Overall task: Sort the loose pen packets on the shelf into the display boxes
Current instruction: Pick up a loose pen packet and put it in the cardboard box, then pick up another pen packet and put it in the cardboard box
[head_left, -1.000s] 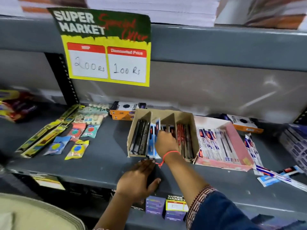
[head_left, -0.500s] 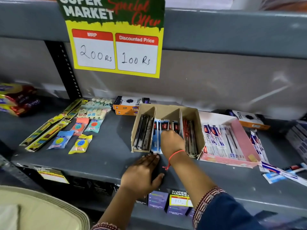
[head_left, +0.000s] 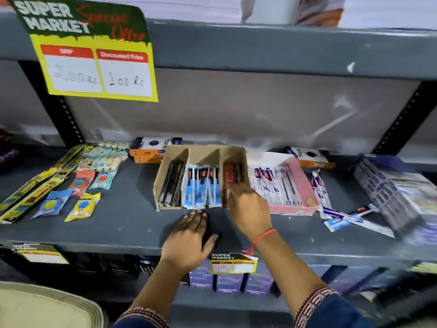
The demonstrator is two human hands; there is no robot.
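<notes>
A brown cardboard display box (head_left: 233, 152) has three compartments: black pens (head_left: 171, 185) on the left, blue packets (head_left: 201, 185) in the middle, red packets (head_left: 233, 172) on the right. A pink display box (head_left: 305, 183) beside it holds white-and-blue packets. Loose pen packets (head_left: 318, 185) lie right of the pink box, with more loose pen packets (head_left: 350, 217) nearer the shelf front. My right hand (head_left: 249, 205) hovers with fingers spread at the front of the red compartment, holding nothing. My left hand (head_left: 189, 237) rests flat and empty on the shelf in front of the brown box.
Eraser and sharpener packets (head_left: 82, 204) and long yellow packs (head_left: 30, 185) cover the shelf's left part. Orange-and-black boxes (head_left: 151, 147) stand behind the brown box. A stack of dark blue packs (head_left: 397, 185) sits at the right. A price sign (head_left: 94, 55) hangs from the upper shelf.
My right hand has come out of the blue middle compartment and moved right to the red one. My left hand has stayed flat on the shelf.
</notes>
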